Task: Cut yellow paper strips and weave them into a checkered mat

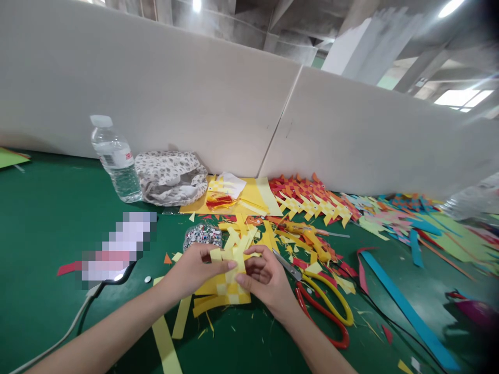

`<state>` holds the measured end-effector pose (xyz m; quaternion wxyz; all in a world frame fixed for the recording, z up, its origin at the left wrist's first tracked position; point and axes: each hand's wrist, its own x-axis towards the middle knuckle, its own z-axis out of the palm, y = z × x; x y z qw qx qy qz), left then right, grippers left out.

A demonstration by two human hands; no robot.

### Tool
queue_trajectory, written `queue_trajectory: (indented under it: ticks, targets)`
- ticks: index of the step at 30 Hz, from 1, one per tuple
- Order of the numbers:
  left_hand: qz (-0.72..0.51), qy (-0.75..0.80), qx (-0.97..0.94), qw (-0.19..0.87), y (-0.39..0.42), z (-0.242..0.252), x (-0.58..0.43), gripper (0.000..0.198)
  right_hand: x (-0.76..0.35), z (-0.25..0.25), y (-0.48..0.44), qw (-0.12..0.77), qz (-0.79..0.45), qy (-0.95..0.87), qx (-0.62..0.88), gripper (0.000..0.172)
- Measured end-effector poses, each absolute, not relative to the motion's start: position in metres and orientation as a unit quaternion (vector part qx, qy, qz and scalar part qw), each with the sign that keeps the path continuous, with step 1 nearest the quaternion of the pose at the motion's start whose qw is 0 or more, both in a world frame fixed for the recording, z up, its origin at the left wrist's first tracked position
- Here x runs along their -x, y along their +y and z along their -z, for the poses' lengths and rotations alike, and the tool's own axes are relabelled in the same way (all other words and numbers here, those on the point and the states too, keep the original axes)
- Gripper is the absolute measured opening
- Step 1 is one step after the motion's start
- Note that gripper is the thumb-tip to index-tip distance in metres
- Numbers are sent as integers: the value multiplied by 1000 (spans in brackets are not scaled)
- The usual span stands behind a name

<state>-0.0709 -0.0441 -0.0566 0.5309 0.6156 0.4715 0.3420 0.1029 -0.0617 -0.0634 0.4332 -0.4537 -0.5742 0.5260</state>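
Woven piece [238,298], yellow and pale yellow paper, is lying on the green surface [218,350] right in front of the person, between both hands. Left hand [212,267] is pinching a pale strip on it, thumb on top. Right hand [262,272] is curling in at its 3 o'clock edge, thumb tip seemingly touching; can't tell if it's gripping.

Progress: looks partway. Near end is showing checks, so some weaving is apparently done; strip ends are sticking out loose toward 12 and 9 o'clock, so interlacing and tidying are seemingly left. Finished-looking yellow woven pieces [312,205] are sitting at 1 to 2 o'clock, red ones [298,184] piling behind them. Scissors [298,276] are resting at 3 o'clock, nobody holding them. Bag of small eye-like bits [200,236] is sitting at 11 o'clock; none are visibly showing on this piece. A loose pale strip [167,343] is lying at 8 o'clock.
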Motion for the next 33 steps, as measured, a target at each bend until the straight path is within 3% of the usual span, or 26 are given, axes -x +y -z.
queue_trajectory:
  ticks: [7, 12, 33]
  targets:
    - [-334, 428, -616, 571, -46, 49, 69, 15, -101, 64, -60, 413, -549, -551, 474, 44]
    - [-319, 469, -599, 566, -42, 54, 75, 51, -106, 59, -54, 455, -548, -507, 486, 49]
    - [-276, 446, -604, 599, -43, 60, 74, 22, -105, 50, -58, 435, -550, -525, 482, 50]
